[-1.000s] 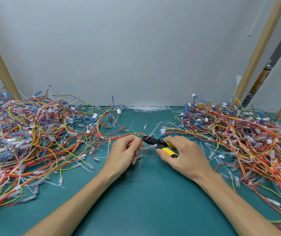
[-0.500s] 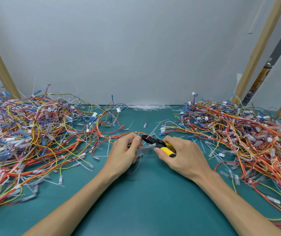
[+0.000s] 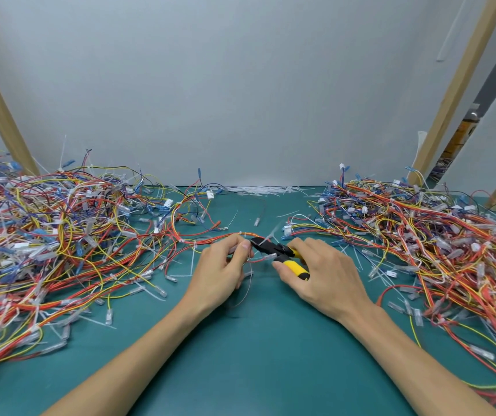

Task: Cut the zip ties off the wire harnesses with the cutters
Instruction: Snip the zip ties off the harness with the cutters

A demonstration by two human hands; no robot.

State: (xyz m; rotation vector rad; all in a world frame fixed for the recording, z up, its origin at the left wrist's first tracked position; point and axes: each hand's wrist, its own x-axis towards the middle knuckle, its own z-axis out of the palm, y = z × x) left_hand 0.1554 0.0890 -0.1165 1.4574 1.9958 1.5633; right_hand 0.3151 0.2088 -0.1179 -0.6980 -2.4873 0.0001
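At the middle of the green mat (image 3: 255,340), almost nothing is changed against the frame of half a second before: both hands are kept at the same place, and the black head of the cutters (image 3: 279,251) is still held against the wire just beside the left fingertips. The wire harness (image 3: 210,240), a thin bundle of red and orange wires, is pinched by the left hand (image 3: 219,267) between the thumb and the curled fingers; from there it runs to the left into the left heap (image 3: 45,235), and a loop of it hangs near the hand. The yellow handles of the cutters are gripped by the right hand (image 3: 327,274), with the fingers wrapped around them. Whether the jaws are already closed on something cannot be told, because this part is small and blurred. A white zip tie (image 3: 271,234) is seen as a pale strip that rises just on the far side of the cutter head. Small white ties are also seen along the harness further to the left. A second tangled mass, the right heap (image 3: 435,235), is spread on the right side of the mat, with many white connectors in it. Loose clear sleeves and white strips are scattered around both hands. A line of cut ties (image 3: 258,190) is laid at the far edge, under the grey wall (image 3: 240,85). A wooden post (image 3: 456,85) is leaned at the far right.
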